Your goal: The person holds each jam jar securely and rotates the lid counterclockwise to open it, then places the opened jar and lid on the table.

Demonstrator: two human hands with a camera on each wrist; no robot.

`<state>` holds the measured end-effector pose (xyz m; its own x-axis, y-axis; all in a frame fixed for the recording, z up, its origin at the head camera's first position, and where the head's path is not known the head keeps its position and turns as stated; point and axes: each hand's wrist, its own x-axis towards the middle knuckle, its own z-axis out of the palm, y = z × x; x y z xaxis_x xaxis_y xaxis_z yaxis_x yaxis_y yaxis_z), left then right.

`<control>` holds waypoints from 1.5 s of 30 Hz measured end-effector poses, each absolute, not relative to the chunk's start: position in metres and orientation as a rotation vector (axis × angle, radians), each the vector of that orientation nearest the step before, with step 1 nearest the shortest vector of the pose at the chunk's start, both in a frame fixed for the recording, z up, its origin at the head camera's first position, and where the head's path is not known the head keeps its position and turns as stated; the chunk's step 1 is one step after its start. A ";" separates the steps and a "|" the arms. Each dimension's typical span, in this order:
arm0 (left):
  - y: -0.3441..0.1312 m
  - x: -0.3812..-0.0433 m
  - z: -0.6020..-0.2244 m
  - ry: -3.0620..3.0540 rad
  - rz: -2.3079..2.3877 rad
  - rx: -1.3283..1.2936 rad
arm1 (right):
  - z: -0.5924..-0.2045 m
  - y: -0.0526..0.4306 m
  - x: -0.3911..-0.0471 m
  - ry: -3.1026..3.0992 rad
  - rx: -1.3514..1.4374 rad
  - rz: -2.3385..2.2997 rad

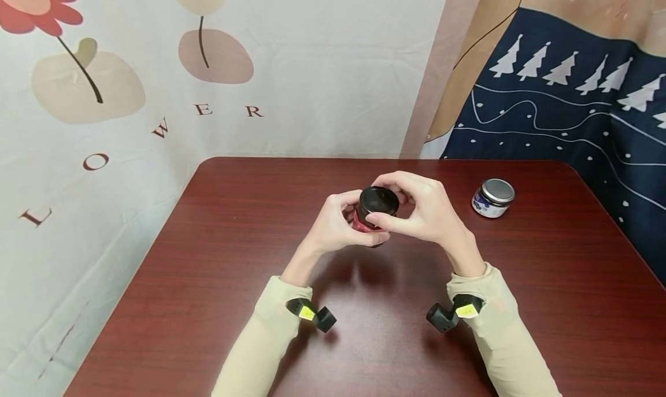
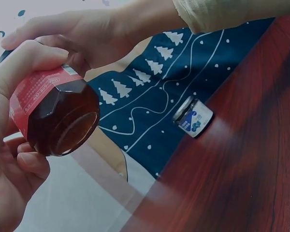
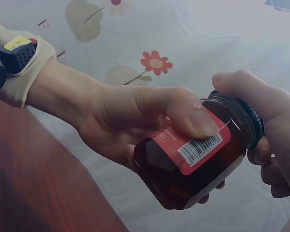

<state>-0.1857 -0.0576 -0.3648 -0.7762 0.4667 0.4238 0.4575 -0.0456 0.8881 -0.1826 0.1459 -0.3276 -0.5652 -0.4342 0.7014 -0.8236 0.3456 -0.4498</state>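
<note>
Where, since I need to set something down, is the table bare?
The table is bare left of the left sleeve, and right of the right sleeve, nearer than the silver-lidded jar. A narrower gap separates that jar from the right hand. Mid-table is crowded: that hand and the left hand hold the dark-lidded jar.

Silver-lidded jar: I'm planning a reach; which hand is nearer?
Right: the right hand is left of the silver-lidded jar; the left hand is farther left.

The faceted jar is smooth, glossy glass with a red, paper-like label; the wood-grained worktop has a soft sheen — the silver lid looks satin metal, the sleeves matt cloth.
</note>
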 end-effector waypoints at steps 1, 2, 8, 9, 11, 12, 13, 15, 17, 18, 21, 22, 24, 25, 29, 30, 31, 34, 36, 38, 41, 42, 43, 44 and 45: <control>-0.058 -0.186 -0.365 2.151 2.010 1.051 | -0.328 0.146 -0.183 -2.146 1.108 1.134; -0.058 -0.186 -0.365 2.135 2.012 1.056 | -0.328 0.146 -0.183 -2.141 1.118 1.148; -0.059 -0.186 -0.366 2.053 2.022 1.065 | -0.327 0.145 -0.183 -2.119 1.175 1.201; -0.059 -0.186 -0.366 2.043 2.023 1.062 | -0.326 0.145 -0.183 -2.117 1.183 1.207; -0.059 -0.185 -0.365 2.026 2.022 1.061 | -0.326 0.144 -0.183 -2.112 1.200 1.218; -0.059 -0.185 -0.365 2.016 2.023 1.060 | -0.326 0.144 -0.183 -2.111 1.206 1.219; -0.059 -0.185 -0.365 2.008 2.026 1.058 | -0.326 0.144 -0.183 -2.110 1.211 1.217; -0.059 -0.185 -0.365 2.016 2.028 1.054 | -0.326 0.144 -0.183 -2.114 1.217 1.209; -0.059 -0.185 -0.365 2.038 2.034 1.050 | -0.325 0.143 -0.183 -2.123 1.214 1.197; -0.059 -0.186 -0.365 2.051 2.037 1.046 | -0.325 0.143 -0.182 -2.129 1.208 1.188; -0.060 -0.186 -0.365 2.114 2.036 1.022 | -0.326 0.143 -0.182 -2.150 1.176 1.150; -0.059 -0.187 -0.365 2.131 2.036 1.014 | -0.326 0.143 -0.182 -2.158 1.161 1.137; -0.059 -0.187 -0.365 2.170 2.038 1.007 | -0.327 0.143 -0.182 -2.167 1.134 1.123; -0.058 -0.187 -0.365 2.194 2.042 1.011 | -0.327 0.143 -0.182 -2.172 1.118 1.116; -0.056 -0.187 -0.366 2.314 2.077 1.005 | -0.328 0.142 -0.183 -2.192 1.043 1.082; -0.055 -0.187 -0.367 2.352 2.084 1.001 | -0.328 0.141 -0.183 -2.196 1.020 1.069; -0.055 -0.187 -0.368 2.389 2.088 0.995 | -0.328 0.141 -0.183 -2.200 0.999 1.055; -0.053 -0.188 -0.369 2.473 2.093 0.971 | -0.329 0.140 -0.183 -2.207 0.950 1.025; -0.053 -0.189 -0.370 2.510 2.088 0.971 | -0.330 0.139 -0.183 -2.208 0.926 1.021; -0.053 -0.189 -0.371 2.532 2.083 0.972 | -0.330 0.139 -0.183 -2.209 0.907 1.021; -0.053 -0.190 -0.371 2.559 2.073 0.983 | -0.331 0.139 -0.183 -2.206 0.891 1.033; -0.053 -0.190 -0.371 2.564 2.069 0.986 | -0.331 0.139 -0.184 -2.204 0.889 1.036; -0.053 -0.190 -0.371 2.569 2.066 0.988 | -0.331 0.140 -0.184 -2.202 0.890 1.038; -0.053 -0.190 -0.371 2.571 2.064 0.991 | -0.331 0.140 -0.184 -2.200 0.892 1.039; -0.053 -0.190 -0.371 2.573 2.061 0.990 | -0.331 0.140 -0.184 -2.198 0.895 1.041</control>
<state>-0.1903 -0.0527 -0.3710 -0.7934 0.2431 0.5581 0.5977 0.1372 0.7899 -0.1837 0.1397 -0.3310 -0.6311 -0.3328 0.7007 -0.7530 0.4799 -0.4503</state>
